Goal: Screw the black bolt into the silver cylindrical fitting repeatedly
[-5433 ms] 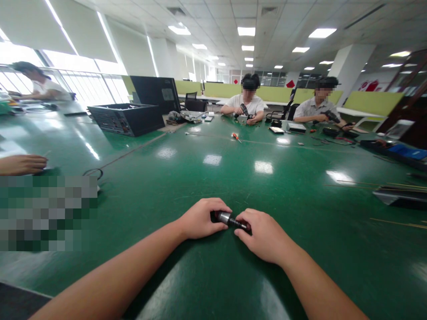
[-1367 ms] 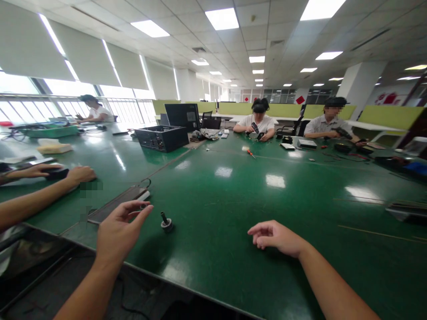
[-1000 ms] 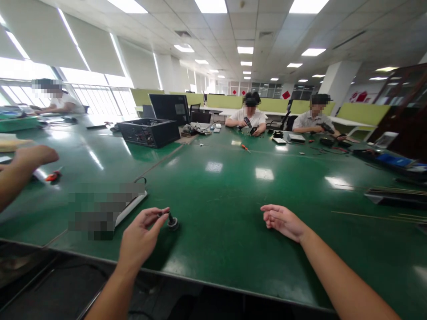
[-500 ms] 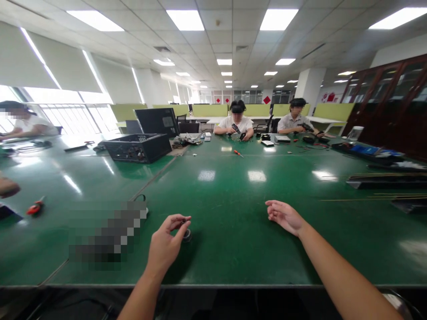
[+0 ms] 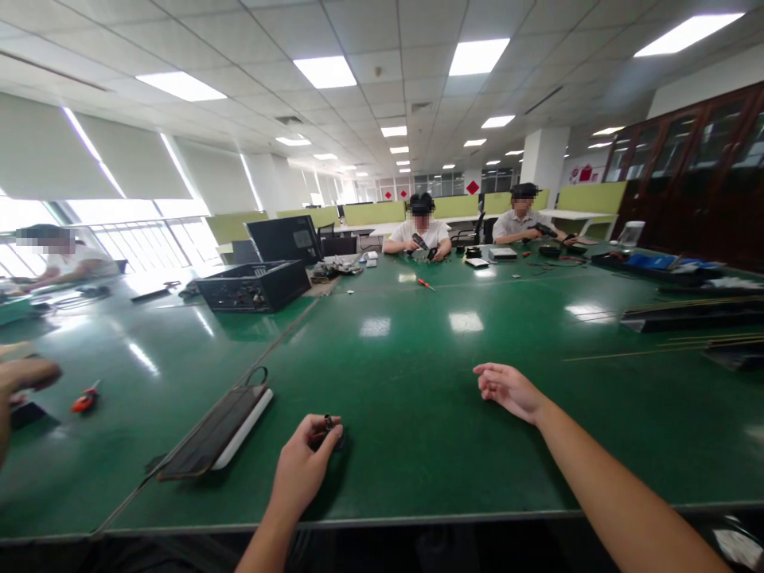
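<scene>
My left hand (image 5: 309, 452) is low over the green table, thumb and fingers pinched round a small dark metal cylinder (image 5: 328, 422) whose top pokes up between them. Just beyond the thumb, a dark round piece is mostly hidden by the fingers. My right hand (image 5: 506, 391) hovers above the tabletop, empty, with its fingers loosely bent and apart. Left of my left hand lies a flat dark phone-like slab (image 5: 208, 438) with a loop at its far end and a white edge along its right side.
A black computer case (image 5: 254, 286) stands at the far left. An orange-handled screwdriver (image 5: 425, 283) lies farther off, and red-handled pliers (image 5: 85, 400) lie left. Metal channels (image 5: 686, 320) occupy the right side. Two people work across the table; another person's hand (image 5: 36, 374) reaches in at left.
My left hand has come down onto the round piece on the table, with the small cylinder still pinched. My right hand stays in nearly the same place. The camera view has tilted slightly.
</scene>
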A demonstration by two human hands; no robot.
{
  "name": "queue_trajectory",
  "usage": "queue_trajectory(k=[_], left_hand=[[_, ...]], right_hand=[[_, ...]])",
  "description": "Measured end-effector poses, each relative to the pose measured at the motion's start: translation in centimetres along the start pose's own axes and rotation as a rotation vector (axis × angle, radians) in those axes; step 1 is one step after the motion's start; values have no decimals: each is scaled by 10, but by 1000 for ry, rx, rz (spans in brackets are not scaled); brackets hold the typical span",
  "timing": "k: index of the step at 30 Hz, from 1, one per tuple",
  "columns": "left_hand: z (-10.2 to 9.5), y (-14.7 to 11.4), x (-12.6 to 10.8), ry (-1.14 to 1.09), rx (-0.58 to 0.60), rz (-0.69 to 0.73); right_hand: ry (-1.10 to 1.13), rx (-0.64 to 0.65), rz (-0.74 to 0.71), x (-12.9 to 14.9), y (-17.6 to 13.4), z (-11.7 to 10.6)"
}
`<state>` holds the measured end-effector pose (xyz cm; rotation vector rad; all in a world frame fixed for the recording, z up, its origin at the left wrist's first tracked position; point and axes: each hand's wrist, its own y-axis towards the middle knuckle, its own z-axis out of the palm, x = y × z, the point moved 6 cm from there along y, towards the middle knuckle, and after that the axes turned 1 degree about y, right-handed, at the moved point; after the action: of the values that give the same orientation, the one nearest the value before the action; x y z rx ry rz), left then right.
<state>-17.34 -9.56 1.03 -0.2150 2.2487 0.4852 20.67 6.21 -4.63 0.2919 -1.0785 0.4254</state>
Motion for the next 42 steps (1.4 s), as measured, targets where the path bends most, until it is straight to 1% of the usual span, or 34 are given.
queue_trajectory(k=[6, 10, 20, 24, 28, 33, 35, 37, 39, 42], left_hand=[[2, -2, 1, 7, -3, 6], [3, -1, 0, 57, -45, 31], [7, -2, 0, 113, -12, 35], [6, 0, 0, 123, -12, 31], [6, 1, 1, 111, -5, 30], [5, 0, 2, 68, -9, 21], [8, 3, -5, 10, 12, 15], [16, 13, -22, -44, 77, 45], [30, 29, -46, -65, 165, 115], [61, 62, -82, -72, 266, 234]], right_hand=[[34, 7, 19, 4, -2, 0], [24, -10, 10, 4, -2, -2], [20, -27, 1, 3, -3, -4], [31, -54, -18, 3, -2, -6], [26, -81, -44, 5, -3, -6], [-20, -74, -53, 5, -4, -3], [-47, -61, -46, 3, -4, 0], [-92, -46, -15, 1, -1, 4], [-147, -31, 31, 0, 4, 7], [-215, -18, 77, -2, 18, 12]])
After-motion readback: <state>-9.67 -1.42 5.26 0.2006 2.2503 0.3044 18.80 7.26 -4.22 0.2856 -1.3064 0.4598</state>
